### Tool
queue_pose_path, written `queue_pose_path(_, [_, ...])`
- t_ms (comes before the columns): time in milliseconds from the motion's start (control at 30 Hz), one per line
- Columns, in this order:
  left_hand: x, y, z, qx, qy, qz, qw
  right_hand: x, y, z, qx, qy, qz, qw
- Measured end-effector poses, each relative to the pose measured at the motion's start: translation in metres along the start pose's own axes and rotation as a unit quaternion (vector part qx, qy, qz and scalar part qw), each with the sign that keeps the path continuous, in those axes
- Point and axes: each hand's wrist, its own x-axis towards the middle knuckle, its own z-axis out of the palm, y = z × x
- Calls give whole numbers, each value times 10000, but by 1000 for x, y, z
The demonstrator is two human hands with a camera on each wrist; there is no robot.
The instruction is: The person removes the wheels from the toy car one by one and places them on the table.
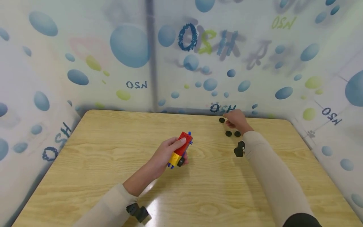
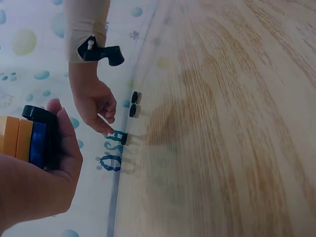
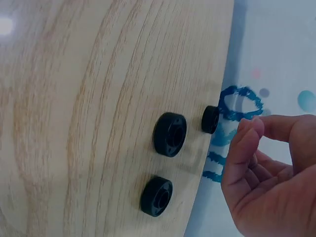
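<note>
My left hand (image 1: 165,155) grips a toy block car, its thumb over the top. The car has a red block (image 1: 183,143), a yellow block (image 1: 175,159), blue parts underneath and a black wheel (image 1: 181,162) fitted at one end. In the left wrist view, an orange-yellow block (image 2: 17,137) and a dark wheel (image 2: 39,114) show beside the palm. My right hand (image 3: 271,173) hovers near the table's far edge with curled fingers, thumb and forefinger tips together and nothing visible between them. Close to them lies a loose black wheel (image 3: 210,119).
Two more black wheels, one (image 1: 228,133) left of the other (image 1: 237,134), lie on the wooden table (image 1: 113,135) nearer me. Behind the table's far edge stands a wall covering (image 1: 175,69) with blue and green spots. Black wrist mounts (image 1: 239,149) sit on both sleeves.
</note>
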Motion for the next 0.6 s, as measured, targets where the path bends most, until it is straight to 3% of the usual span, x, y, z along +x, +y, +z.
queue_pose_path(400, [4, -4, 3, 7, 47, -188, 9998, 17, 10, 5, 204, -254, 85, 9994])
queue_pose_path(600, [5, -4, 3, 26, 21, -187, 9998, 20, 13, 10, -339, -446, -187, 9983])
